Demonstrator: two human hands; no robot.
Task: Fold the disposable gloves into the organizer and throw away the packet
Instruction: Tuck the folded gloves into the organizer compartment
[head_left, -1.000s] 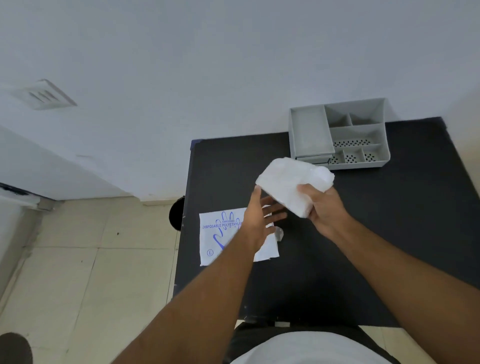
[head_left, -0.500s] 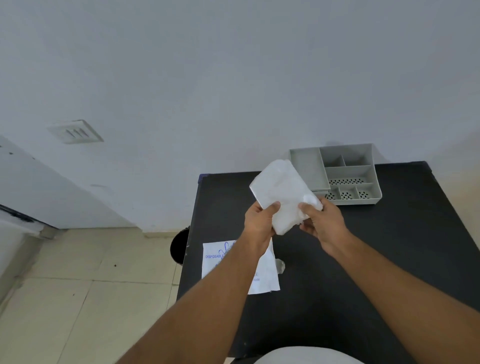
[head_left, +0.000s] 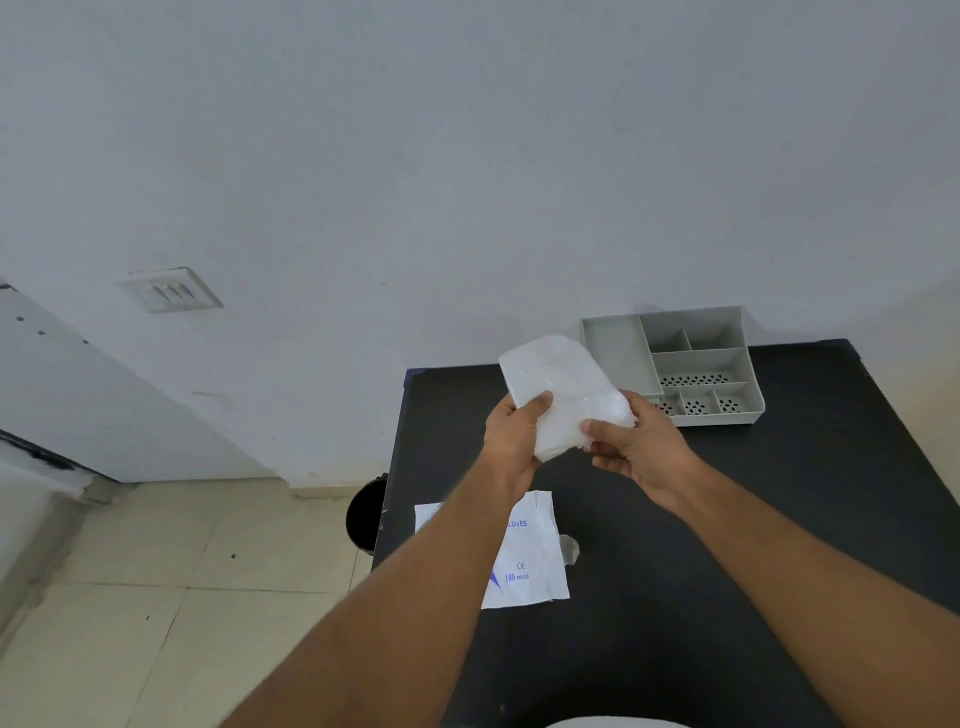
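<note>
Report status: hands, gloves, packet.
Left hand and right hand both grip glove stack above table. Organizer empty. Packet flat on table, undisposed.

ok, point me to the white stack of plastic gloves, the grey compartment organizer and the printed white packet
white stack of plastic gloves (head_left: 558, 387), head view, upper flat face above the thumbs
grey compartment organizer (head_left: 618, 353), head view, floor of the long left compartment
printed white packet (head_left: 535, 566), head view, right part near the printed text

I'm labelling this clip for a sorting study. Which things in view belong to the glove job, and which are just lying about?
Belong to the job:
- wad of gloves, held by left hand and right hand
- grey organizer
- empty packet on the black table
- dark bin, probably

Just lying about:
- wall vent
- small clear scrap
</note>
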